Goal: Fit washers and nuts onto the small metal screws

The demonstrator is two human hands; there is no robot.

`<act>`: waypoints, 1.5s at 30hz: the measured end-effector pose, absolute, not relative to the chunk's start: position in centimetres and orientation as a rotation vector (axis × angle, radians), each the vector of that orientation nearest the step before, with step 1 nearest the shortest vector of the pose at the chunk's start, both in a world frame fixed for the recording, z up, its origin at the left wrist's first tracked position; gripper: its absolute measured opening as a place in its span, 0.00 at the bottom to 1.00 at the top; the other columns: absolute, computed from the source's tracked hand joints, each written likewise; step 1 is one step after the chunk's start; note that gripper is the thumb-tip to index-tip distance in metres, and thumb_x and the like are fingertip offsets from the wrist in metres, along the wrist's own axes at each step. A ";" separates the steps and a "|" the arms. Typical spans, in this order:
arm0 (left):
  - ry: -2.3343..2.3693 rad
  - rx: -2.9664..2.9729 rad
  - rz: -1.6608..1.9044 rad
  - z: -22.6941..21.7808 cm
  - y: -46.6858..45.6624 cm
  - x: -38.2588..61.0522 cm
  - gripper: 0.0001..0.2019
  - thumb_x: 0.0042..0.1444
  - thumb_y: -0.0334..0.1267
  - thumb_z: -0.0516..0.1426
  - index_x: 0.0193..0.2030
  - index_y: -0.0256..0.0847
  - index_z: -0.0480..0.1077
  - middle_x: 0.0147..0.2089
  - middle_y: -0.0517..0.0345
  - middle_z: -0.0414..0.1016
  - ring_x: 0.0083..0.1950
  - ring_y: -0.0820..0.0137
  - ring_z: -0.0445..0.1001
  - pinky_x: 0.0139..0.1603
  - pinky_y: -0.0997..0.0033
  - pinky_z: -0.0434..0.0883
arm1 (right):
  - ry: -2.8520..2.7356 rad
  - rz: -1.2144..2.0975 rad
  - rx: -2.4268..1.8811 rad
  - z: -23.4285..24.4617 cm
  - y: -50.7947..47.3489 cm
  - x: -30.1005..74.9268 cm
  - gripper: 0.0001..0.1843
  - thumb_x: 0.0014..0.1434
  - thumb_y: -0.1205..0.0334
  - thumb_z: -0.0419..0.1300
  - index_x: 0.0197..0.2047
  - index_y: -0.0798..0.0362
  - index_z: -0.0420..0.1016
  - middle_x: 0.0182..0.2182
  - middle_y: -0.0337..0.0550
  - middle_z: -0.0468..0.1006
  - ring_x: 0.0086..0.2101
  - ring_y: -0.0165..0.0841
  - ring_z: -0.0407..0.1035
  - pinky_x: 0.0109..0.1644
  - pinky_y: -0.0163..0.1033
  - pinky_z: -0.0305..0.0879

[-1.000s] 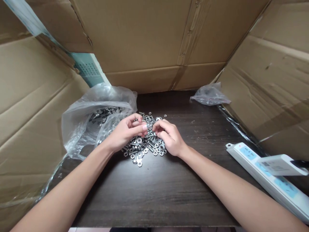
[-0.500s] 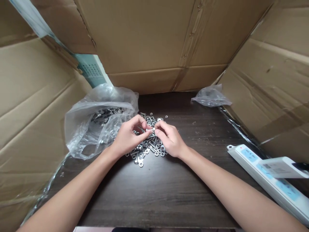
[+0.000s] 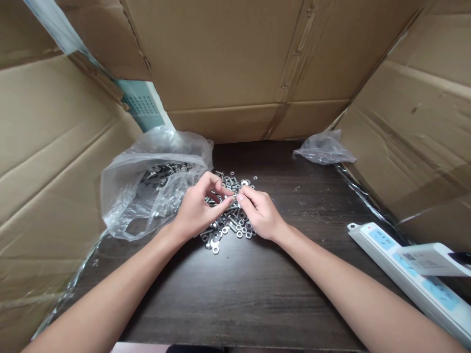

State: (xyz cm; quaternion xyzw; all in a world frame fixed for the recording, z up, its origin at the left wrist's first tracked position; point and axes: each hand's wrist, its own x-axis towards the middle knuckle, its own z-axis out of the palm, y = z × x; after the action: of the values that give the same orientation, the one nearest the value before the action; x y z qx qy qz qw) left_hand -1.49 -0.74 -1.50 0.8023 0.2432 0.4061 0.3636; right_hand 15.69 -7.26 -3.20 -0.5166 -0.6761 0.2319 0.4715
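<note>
Pinching a small metal piece [image 3: 235, 196] with thumb and forefinger of the left hand [image 3: 197, 208] and of the right hand [image 3: 262, 214], tips closed on it from both sides. Sits right between the two pinches, long axis seemingly left to right; too covered to tell the nearer hand. Just beneath the fingers, lots of loose bolts, nuts and washers [image 3: 232, 224].

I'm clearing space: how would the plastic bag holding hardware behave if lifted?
The plastic bag would probably sag, its thin film being creased and slumped. It may feel bottom-heavy, given the metal fasteners inside. Its mouth looks open, so some could spill.
</note>
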 end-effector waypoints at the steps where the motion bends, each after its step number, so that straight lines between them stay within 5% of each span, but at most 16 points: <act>1: 0.626 2.049 1.041 -1.5 -0.7 -1.5 0.15 0.57 0.33 0.62 0.37 0.41 0.56 0.38 0.55 0.81 0.37 0.71 0.80 0.35 0.73 0.75 | -1.655 0.552 -1.265 -3.2 -7.3 15.7 0.15 0.68 0.60 0.49 0.29 0.51 0.59 0.23 0.35 0.61 0.25 0.29 0.56 0.33 0.37 0.54; 8: 0.623 2.037 1.011 -1.7 -0.9 -1.4 0.14 0.57 0.32 0.62 0.37 0.41 0.57 0.38 0.56 0.81 0.38 0.71 0.80 0.34 0.76 0.75 | -1.696 0.491 -1.216 -3.4 -7.2 15.8 0.11 0.68 0.62 0.48 0.32 0.52 0.62 0.26 0.37 0.65 0.28 0.30 0.59 0.35 0.37 0.55; 18: 0.588 2.125 1.050 -1.7 -0.7 -1.3 0.15 0.58 0.31 0.62 0.37 0.42 0.56 0.38 0.58 0.81 0.37 0.74 0.80 0.32 0.79 0.74 | -1.676 0.490 -1.241 -3.5 -7.2 15.6 0.18 0.70 0.60 0.46 0.26 0.51 0.53 0.23 0.35 0.58 0.25 0.29 0.55 0.32 0.37 0.52; 26: 0.608 2.150 1.005 -1.9 -0.5 -1.5 0.13 0.58 0.33 0.62 0.36 0.41 0.57 0.38 0.57 0.80 0.37 0.73 0.80 0.31 0.80 0.74 | -1.694 0.424 -1.244 -3.8 -7.2 15.7 0.12 0.70 0.63 0.48 0.33 0.52 0.63 0.28 0.39 0.67 0.29 0.31 0.61 0.36 0.37 0.56; 36: 0.572 2.150 1.012 -2.2 -0.7 -1.4 0.13 0.58 0.32 0.62 0.36 0.41 0.58 0.37 0.57 0.79 0.38 0.73 0.80 0.38 0.76 0.76 | -1.681 0.456 -1.268 -3.6 -7.2 15.6 0.20 0.71 0.60 0.46 0.26 0.51 0.52 0.22 0.36 0.59 0.25 0.29 0.56 0.32 0.38 0.52; 45: 0.605 2.120 1.036 -2.0 -0.4 -1.6 0.12 0.58 0.33 0.63 0.35 0.40 0.60 0.36 0.58 0.79 0.38 0.73 0.79 0.38 0.76 0.76 | -1.669 0.407 -1.257 -3.6 -7.5 15.8 0.08 0.68 0.64 0.49 0.36 0.52 0.65 0.32 0.40 0.69 0.34 0.32 0.64 0.40 0.38 0.58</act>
State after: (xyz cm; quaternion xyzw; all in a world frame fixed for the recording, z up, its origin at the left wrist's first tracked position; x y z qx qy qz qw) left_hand -1.56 -0.43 -2.05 0.8167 0.2330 0.3990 0.3456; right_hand 15.81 -7.46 -3.63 -0.5165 -0.6857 0.1670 0.4849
